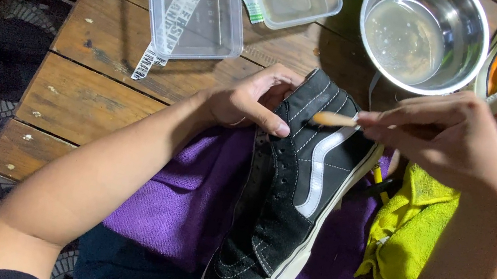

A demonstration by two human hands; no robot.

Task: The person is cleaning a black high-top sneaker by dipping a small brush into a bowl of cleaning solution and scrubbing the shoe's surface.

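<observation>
The black high-top shoe (289, 200) with a white side stripe lies on a purple cloth (185, 196), toe toward the person. The left hand (255, 100) grips the shoe's collar, thumb pressed on its edge. The right hand (444, 135) pinches a thin wooden-handled brush (334, 119) against the shoe's upper side. Beyond the shoe, on the wooden surface (88, 92), stands a steel bowl (423, 38) of water; right of the shoe lies a yellow cloth (406, 240).

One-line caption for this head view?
Left hand steadies a black high-top sneaker on a purple cloth while right hand holds a wooden-handled brush against it.
</observation>
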